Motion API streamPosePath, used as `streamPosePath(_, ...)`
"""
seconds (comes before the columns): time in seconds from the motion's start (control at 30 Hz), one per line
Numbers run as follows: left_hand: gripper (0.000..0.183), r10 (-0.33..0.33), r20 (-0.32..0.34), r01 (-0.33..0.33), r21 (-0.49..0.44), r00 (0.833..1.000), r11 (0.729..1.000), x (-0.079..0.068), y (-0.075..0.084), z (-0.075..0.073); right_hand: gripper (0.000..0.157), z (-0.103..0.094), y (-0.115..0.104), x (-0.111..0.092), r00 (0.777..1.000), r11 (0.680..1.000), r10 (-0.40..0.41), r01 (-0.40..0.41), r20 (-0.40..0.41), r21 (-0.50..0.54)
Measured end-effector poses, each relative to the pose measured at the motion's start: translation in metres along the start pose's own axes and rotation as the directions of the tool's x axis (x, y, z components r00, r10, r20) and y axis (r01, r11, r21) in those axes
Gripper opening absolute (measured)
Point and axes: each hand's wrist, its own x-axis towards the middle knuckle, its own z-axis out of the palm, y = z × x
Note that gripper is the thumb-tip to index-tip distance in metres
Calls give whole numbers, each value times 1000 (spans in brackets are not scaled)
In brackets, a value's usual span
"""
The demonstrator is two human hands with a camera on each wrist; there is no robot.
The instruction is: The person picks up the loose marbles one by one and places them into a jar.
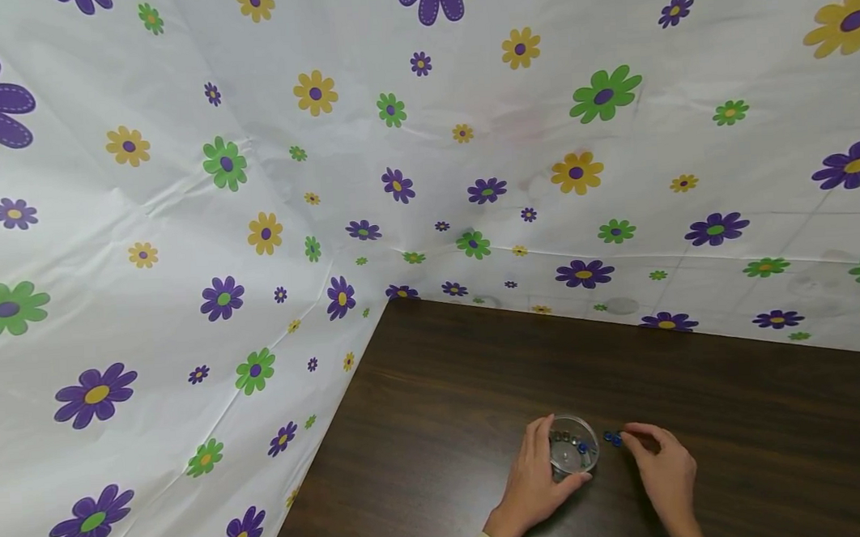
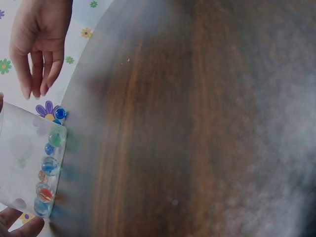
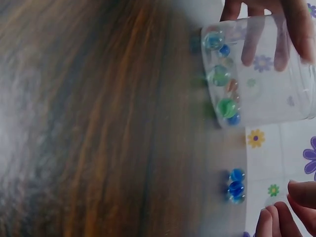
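Note:
A clear round container (image 1: 593,463) stands on the table, and my left hand (image 1: 532,474) holds it with thumb and fingers spread around its side. Inside, along the bottom, lie several glass marbles (image 2: 49,166) in blue, green, clear and orange-red. Just right of the container, a small cluster of blue marbles (image 3: 236,187) sits on the tabletop. My right hand (image 1: 667,471) is beside this cluster, its fingertips close over it in the head view. From the left wrist, the right hand (image 2: 42,49) appears with fingers extended downward, nothing between them, above the blue marbles (image 2: 60,114).
The dark wood-grain table (image 1: 436,382) extends behind and to both sides of the hands. A white sheet with purple, green and yellow flowers (image 1: 350,143) hangs along the table's left and back edges.

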Motion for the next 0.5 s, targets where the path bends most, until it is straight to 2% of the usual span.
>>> streamPosePath(0.3,90,-5,-8,5,0,1000,1000,-1,-1,1,19,3,11,2,1000,1000,9,-9,23,-22)
streamPosePath(0.5,90,-5,-5,5,2,1000,1000,-1,-1,1,19,7,14,4,999,999,-38,39,28,-29)
